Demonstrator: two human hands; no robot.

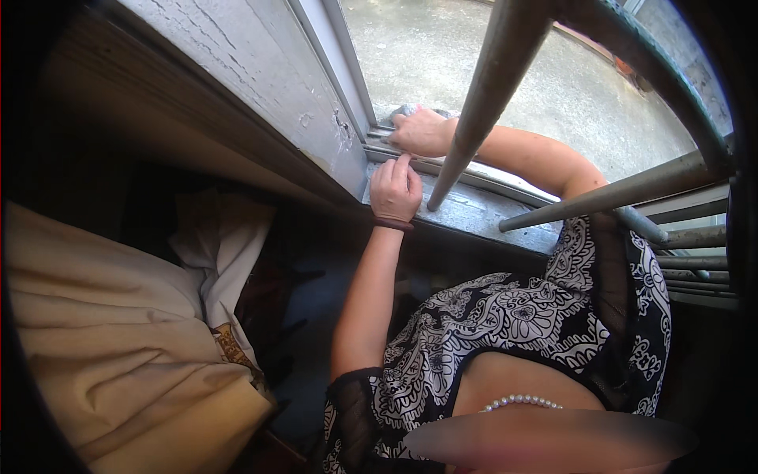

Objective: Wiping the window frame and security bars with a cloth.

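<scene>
My right hand (418,130) reaches out past a grey metal window bar (474,110) and presses down on a small grey cloth (403,111) at the corner of the window track (379,142). Only an edge of the cloth shows under the fingers. My left hand (395,191) rests on the grey stone sill (474,209) just below. Its fingers are curled and the index finger points up, touching the track's metal rail. It holds nothing. A dark band sits on the left wrist.
Several grey bars (616,193) cross the opening at the right. The white painted window frame (260,71) with flaking paint runs up the left. Concrete ground (489,55) lies outside. Beige and white fabric (118,332) is piled at the lower left.
</scene>
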